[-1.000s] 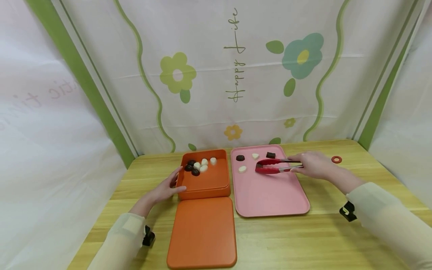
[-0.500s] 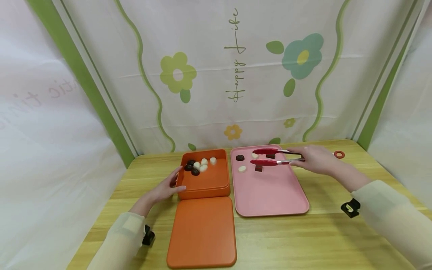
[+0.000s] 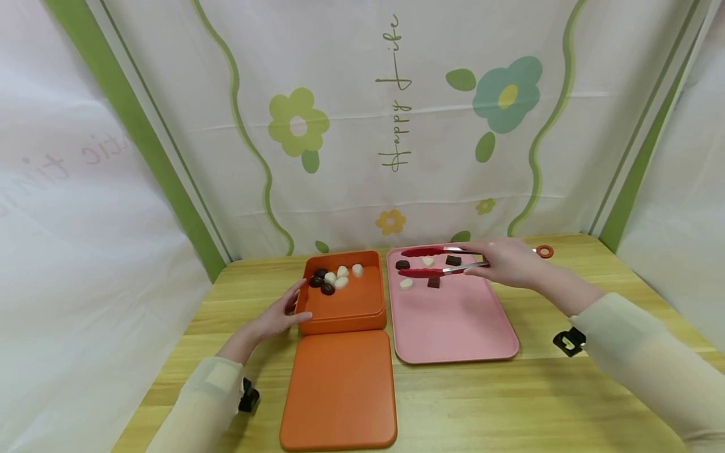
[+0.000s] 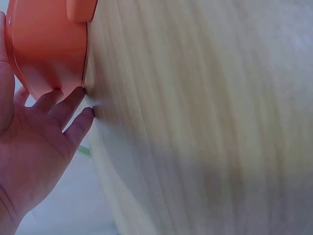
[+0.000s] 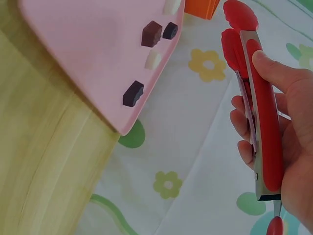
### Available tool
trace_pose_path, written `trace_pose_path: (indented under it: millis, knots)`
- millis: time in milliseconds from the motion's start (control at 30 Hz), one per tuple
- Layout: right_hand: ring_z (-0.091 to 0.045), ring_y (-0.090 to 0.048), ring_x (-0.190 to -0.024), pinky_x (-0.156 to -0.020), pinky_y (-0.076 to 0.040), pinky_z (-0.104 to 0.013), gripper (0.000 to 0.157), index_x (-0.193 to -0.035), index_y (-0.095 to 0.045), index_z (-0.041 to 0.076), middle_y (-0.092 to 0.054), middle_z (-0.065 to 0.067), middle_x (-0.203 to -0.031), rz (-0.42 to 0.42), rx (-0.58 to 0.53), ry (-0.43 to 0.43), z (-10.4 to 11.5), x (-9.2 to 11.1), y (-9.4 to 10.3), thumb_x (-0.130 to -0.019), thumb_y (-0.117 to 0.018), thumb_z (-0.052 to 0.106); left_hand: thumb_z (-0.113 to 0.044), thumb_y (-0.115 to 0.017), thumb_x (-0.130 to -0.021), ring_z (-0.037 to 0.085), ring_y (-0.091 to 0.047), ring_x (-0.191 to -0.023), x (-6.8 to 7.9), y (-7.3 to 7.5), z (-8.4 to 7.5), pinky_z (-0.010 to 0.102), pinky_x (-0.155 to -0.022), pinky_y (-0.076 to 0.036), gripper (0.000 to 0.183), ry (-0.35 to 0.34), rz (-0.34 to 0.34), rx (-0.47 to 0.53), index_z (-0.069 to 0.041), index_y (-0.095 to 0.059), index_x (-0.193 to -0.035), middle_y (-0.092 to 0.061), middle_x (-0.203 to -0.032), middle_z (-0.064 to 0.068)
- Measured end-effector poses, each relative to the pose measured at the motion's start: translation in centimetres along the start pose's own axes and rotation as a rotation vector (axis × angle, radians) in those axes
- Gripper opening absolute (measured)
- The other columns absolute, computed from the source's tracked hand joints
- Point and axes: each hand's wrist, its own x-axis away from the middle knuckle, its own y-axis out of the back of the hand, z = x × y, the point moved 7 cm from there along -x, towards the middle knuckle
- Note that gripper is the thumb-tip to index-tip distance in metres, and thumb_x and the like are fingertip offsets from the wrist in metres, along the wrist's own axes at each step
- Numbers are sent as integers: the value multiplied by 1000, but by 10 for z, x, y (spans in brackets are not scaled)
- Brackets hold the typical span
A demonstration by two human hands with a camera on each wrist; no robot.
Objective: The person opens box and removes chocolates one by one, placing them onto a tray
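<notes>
My right hand [image 3: 512,264] grips a pair of red-tipped tongs [image 3: 421,273], their arms spread, over the back of the pink tray [image 3: 453,340]. Seen from the head, a round dark chocolate [image 3: 403,265] lies between the tong tips; the right wrist view shows the tongs raised off the tray. Around it on the tray are a white piece [image 3: 427,261], a dark block [image 3: 453,260], a brown square chocolate [image 3: 433,283] and a white oval [image 3: 406,284]. My left hand [image 3: 272,319] rests against the left side of the orange box [image 3: 342,324], fingers fairly straight in the left wrist view.
Inside the box, several dark and white pieces sit toward the back left. An orange lid [image 3: 340,390] lies flat in front of the box. All stand on a wooden table [image 3: 453,409], with a patterned curtain [image 3: 351,170] behind.
The tongs first moved off the brown square chocolate, leaving it on the tray, and lifted. Then they shifted left toward the round dark chocolate. My left hand stays put.
</notes>
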Motion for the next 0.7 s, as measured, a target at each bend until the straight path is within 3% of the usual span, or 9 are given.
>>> trace_pose_path:
  millis: [200, 500, 700]
  knots:
    - [-15, -56, -71, -56, -43, -33, 51, -127, -66, 12, -68, -1, -93, -28, -16, 42, 13, -10, 0, -84, -77, 35, -26, -65, -96, 45, -19, -141, 0, 0, -1, 56, -111, -21, 84, -7, -5, -18, -19, -9, -158, -16, -155, 29]
    - [-10, -47, -63, -55, -39, -30, 54, -132, -63, 17, -50, 11, -65, -33, -58, 95, 36, -28, -4, -83, -77, 36, -21, -65, -96, 47, -20, -140, 0, 1, -1, 58, -110, -21, 84, -28, -12, -3, -16, -8, -158, -17, -154, 31]
    - [-13, -55, -72, -59, -45, -33, 57, -135, -60, 20, -66, 5, -86, -1, -59, 107, 52, -42, -11, -83, -78, 33, -21, -64, -96, 49, -20, -139, -2, 0, -1, 59, -109, -22, 84, -30, -4, 3, -14, -7, -158, -16, -153, 33]
